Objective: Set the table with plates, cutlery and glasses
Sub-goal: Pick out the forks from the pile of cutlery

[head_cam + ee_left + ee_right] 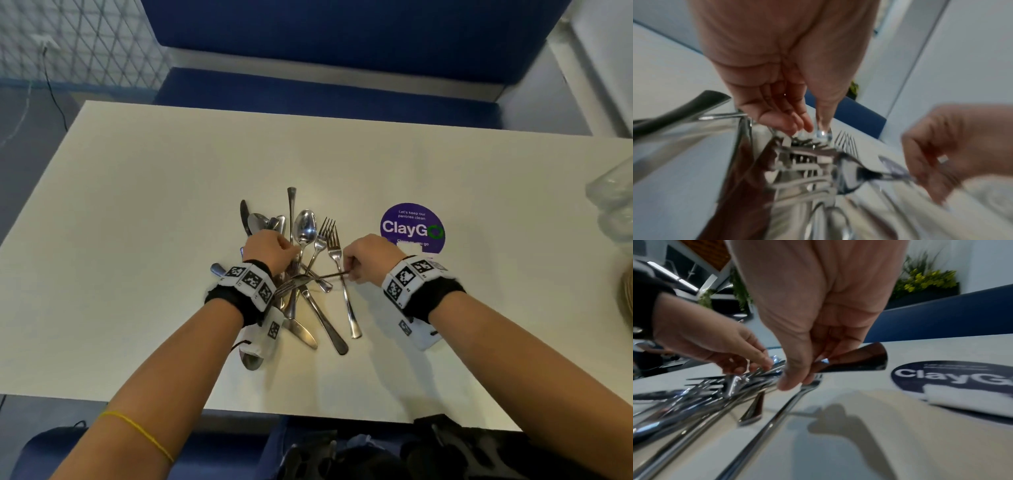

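Observation:
A pile of forks, spoons and knives [308,246] lies in the middle of the white table [137,240]. My left hand [291,257] rests on the pile's left side. Its thumb and fingertips [823,128] pinch a shiny handle in the pile, though the blur hides which piece it is. My right hand [352,270] is just right of the pile and pinches the handle end of a fork [308,279] that lies crosswise over the other pieces. The fork's wide handle tip [859,358] sticks out past my fingers.
A round purple ClayGo sticker [412,228] is on the table beyond my right hand. Clear glasses [613,202] and a stack of plates [627,298] show at the right edge. A blue bench [325,92] runs along the table's far side.

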Demonstrator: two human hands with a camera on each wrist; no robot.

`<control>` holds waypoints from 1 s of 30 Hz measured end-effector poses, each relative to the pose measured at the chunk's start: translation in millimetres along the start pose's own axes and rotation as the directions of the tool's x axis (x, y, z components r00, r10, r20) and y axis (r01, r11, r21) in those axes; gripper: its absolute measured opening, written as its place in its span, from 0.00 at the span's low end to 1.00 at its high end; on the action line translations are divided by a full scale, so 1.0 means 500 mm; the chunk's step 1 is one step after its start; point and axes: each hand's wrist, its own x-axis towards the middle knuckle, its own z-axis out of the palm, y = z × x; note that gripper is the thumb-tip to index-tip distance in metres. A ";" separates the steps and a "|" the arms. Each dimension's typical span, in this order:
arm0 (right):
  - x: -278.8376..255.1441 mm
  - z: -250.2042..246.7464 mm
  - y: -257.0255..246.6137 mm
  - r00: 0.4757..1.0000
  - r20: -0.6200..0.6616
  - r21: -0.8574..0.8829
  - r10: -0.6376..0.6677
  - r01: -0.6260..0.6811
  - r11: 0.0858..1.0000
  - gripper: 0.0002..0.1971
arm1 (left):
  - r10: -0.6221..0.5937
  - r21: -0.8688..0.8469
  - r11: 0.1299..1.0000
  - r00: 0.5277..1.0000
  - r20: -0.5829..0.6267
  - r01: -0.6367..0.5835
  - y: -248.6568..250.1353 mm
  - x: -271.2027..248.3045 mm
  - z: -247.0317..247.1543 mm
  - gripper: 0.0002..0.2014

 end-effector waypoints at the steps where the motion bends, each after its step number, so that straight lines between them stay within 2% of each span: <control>1: -0.010 -0.010 0.013 0.999 -0.010 0.027 0.032 -0.031 0.999 0.05 | -0.026 -0.043 0.999 0.999 -0.028 0.025 -0.002 0.002 -0.006 0.16; 3: -0.030 -0.024 0.040 0.996 -0.038 0.130 0.081 -0.076 0.989 0.05 | -0.091 -0.178 0.981 0.990 -0.105 0.072 -0.013 0.009 -0.019 0.20; 5: -0.041 -0.033 0.053 0.990 -0.079 0.288 0.120 -0.093 0.953 0.06 | -0.134 -0.363 0.929 0.977 -0.166 0.066 -0.021 0.013 -0.030 0.24; 7: -0.042 -0.035 0.047 0.981 -0.128 0.428 0.147 -0.078 0.900 0.08 | -0.125 -0.495 0.867 0.986 -0.112 0.054 -0.014 0.007 -0.032 0.28; 9: -0.033 -0.031 0.017 0.981 -0.142 0.527 0.136 -0.041 0.849 0.09 | -0.028 -0.542 0.840 1.000 0.008 0.028 0.004 -0.011 -0.021 0.28; 11: -0.017 -0.021 -0.024 0.988 -0.120 0.565 0.094 -0.009 0.825 0.09 | 0.100 -0.560 0.828 0.989 0.105 -0.024 0.026 -0.029 -0.010 0.26; 13: -0.001 -0.007 -0.062 0.992 -0.115 0.586 0.051 0.026 0.810 0.09 | 0.179 -0.527 0.843 0.980 0.089 -0.106 0.039 -0.034 -0.004 0.22; 14: 0.006 -0.001 -0.076 0.991 -0.124 0.626 0.047 0.041 0.779 0.07 | 0.171 -0.516 0.848 0.984 0.055 -0.118 0.038 -0.031 -0.005 0.21; 16: 0.018 0.007 -0.092 0.984 -0.146 0.701 0.103 0.029 0.713 0.04 | 0.089 -0.573 0.818 0.996 0.029 -0.056 0.024 -0.021 -0.010 0.18; 18: 0.033 0.017 -0.095 0.960 -0.147 0.687 0.240 -0.075 0.722 0.08 | 0.016 -0.661 0.750 0.998 0.065 0.031 -0.003 -0.011 -0.023 0.16; 19: 0.040 0.023 -0.096 0.946 -0.125 0.630 0.300 -0.158 0.760 0.10 | 0.000 -0.679 0.731 0.996 0.089 0.061 -0.019 -0.008 -0.030 0.16; 21: 0.056 0.039 -0.103 0.923 -0.088 0.446 0.375 -0.300 0.843 0.13 | 0.014 -0.667 0.741 0.992 0.126 0.074 -0.046 -0.004 -0.044 0.14; 22: 0.063 0.048 -0.109 0.913 -0.084 0.391 0.400 -0.339 0.856 0.13 | 0.031 -0.650 0.757 0.990 0.136 0.065 -0.057 -0.004 -0.050 0.14; 26: 0.075 0.065 -0.131 0.847 -0.076 0.425 0.527 -0.450 0.786 0.12 | 0.123 -0.598 0.801 0.981 0.148 -0.010 -0.082 0.002 -0.064 0.11; 30: 0.080 0.070 -0.141 0.777 -0.048 0.494 0.627 -0.528 0.691 0.13 | 0.213 -0.546 0.833 0.963 0.167 -0.089 -0.090 0.012 -0.075 0.13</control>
